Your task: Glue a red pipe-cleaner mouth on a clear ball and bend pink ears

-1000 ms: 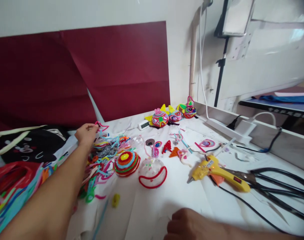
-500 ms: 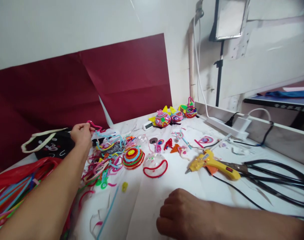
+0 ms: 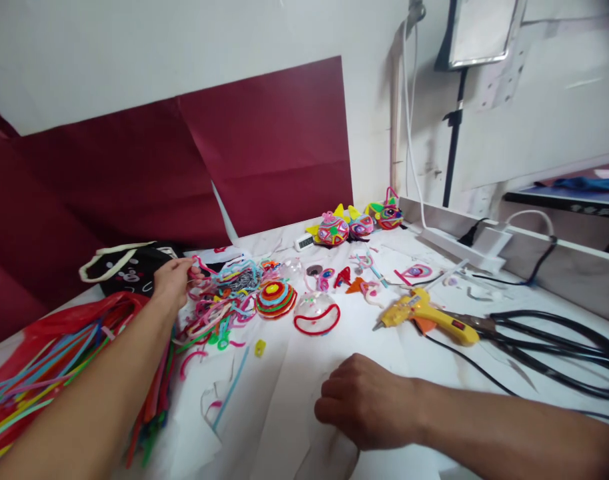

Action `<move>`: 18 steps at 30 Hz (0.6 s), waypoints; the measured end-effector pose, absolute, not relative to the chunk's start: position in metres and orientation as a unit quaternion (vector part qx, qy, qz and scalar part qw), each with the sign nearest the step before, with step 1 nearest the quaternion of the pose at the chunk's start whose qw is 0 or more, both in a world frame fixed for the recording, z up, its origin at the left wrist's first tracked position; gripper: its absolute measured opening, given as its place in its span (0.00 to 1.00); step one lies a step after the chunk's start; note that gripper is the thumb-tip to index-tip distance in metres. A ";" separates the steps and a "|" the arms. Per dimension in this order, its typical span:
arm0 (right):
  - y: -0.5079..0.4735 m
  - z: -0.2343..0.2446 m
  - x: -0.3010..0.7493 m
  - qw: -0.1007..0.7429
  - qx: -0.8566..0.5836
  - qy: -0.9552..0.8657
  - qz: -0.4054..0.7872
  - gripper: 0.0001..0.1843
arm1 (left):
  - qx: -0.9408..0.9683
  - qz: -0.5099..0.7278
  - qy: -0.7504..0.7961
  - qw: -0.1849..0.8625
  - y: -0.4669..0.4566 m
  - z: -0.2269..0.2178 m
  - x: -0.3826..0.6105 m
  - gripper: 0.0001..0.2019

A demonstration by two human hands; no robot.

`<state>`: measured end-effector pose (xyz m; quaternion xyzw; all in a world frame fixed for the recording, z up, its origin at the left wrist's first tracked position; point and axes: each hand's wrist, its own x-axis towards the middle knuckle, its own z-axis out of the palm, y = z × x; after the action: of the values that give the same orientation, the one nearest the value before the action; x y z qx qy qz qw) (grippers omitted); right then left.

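Note:
My left hand [image 3: 173, 279] is closed, its fingertips pinching a pink pipe cleaner [image 3: 204, 265] at the left edge of a tangled heap of pipe cleaner pieces [image 3: 219, 303]. Closed as well, my right hand [image 3: 361, 403] rests low over the white table; its curled fingers hide anything inside. Beyond it lies a clear dome [image 3: 317, 305] with a red pipe cleaner curve [image 3: 318, 331] along its edge. Beside that sits a dome wound in coloured rings [image 3: 275, 300].
A yellow glue gun [image 3: 427, 317] and large black-handled scissors [image 3: 554, 333] lie to the right. Three decorated fish-like figures [image 3: 333, 229] stand at the back. A red bag of pipe cleaners [image 3: 84, 320] and a black bag [image 3: 129, 270] are on the left. A power strip [image 3: 464, 250] runs along the right edge.
The view has shifted somewhat left. My left hand has come down toward the heap, still pinching the pink pipe cleaner. My right hand stays closed in about the same place.

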<state>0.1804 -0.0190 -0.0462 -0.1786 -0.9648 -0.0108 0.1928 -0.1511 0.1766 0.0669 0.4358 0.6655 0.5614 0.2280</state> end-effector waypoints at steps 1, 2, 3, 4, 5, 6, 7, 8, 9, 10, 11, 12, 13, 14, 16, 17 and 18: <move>-0.019 -0.046 0.180 0.190 -0.179 -0.965 -0.007 0.05 | 0.439 0.556 0.667 0.228 0.175 0.066 -0.151 0.17; -0.019 -0.046 0.180 0.187 -0.180 -0.966 -0.004 0.05 | 0.442 0.552 0.670 0.226 0.173 0.065 -0.151 0.17; -0.019 -0.046 0.180 0.185 -0.181 -0.966 -0.003 0.05 | 0.445 0.547 0.673 0.224 0.172 0.064 -0.152 0.17; -0.020 -0.046 0.180 0.182 -0.183 -0.966 -0.002 0.05 | 0.448 0.542 0.676 0.222 0.172 0.063 -0.153 0.17; -0.020 -0.046 0.180 0.179 -0.184 -0.966 -0.001 0.05 | 0.451 0.536 0.679 0.222 0.171 0.062 -0.155 0.17; -0.020 -0.046 0.179 0.177 -0.185 -0.967 -0.001 0.05 | 0.455 0.529 0.681 0.223 0.170 0.061 -0.157 0.17; -0.020 -0.046 0.179 0.176 -0.185 -0.967 0.000 0.05 | 0.460 0.521 0.683 0.227 0.170 0.059 -0.159 0.17; -0.021 -0.046 0.179 0.175 -0.185 -0.967 0.001 0.05 | 0.465 0.511 0.684 0.233 0.169 0.058 -0.161 0.17; -0.021 -0.045 0.179 0.176 -0.184 -0.967 0.002 0.05 | 0.472 0.501 0.684 0.241 0.168 0.056 -0.163 0.17; -0.021 -0.045 0.179 0.176 -0.184 -0.967 0.004 0.05 | 0.479 0.490 0.684 0.251 0.166 0.054 -0.165 0.17; -0.022 -0.045 0.178 0.176 -0.184 -0.967 0.005 0.05 | 0.486 0.479 0.683 0.262 0.165 0.052 -0.166 0.17; -0.022 -0.045 0.178 0.175 -0.183 -0.967 0.007 0.05 | 0.492 0.468 0.680 0.275 0.163 0.050 -0.166 0.17; -0.022 -0.045 0.178 0.174 -0.183 -0.968 0.009 0.05 | 0.499 0.458 0.677 0.287 0.161 0.049 -0.166 0.17; -0.022 -0.045 0.178 0.173 -0.183 -0.968 0.011 0.06 | 0.505 0.451 0.673 0.298 0.160 0.047 -0.165 0.16; -0.022 -0.045 0.178 0.168 -0.186 -0.968 0.016 0.06 | 0.517 0.446 0.660 0.312 0.155 0.044 -0.160 0.15; -0.021 -0.045 0.179 0.168 -0.190 -0.967 0.019 0.06 | 0.524 0.449 0.652 0.315 0.153 0.043 -0.157 0.13; -0.021 -0.046 0.179 0.169 -0.196 -0.966 0.025 0.07 | 0.531 0.455 0.641 0.317 0.150 0.042 -0.153 0.12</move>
<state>0.1788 -0.0207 -0.0457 -0.1958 -0.9657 0.0251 0.1687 -0.1528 0.1503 0.0424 0.5305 0.6414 0.4547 0.3168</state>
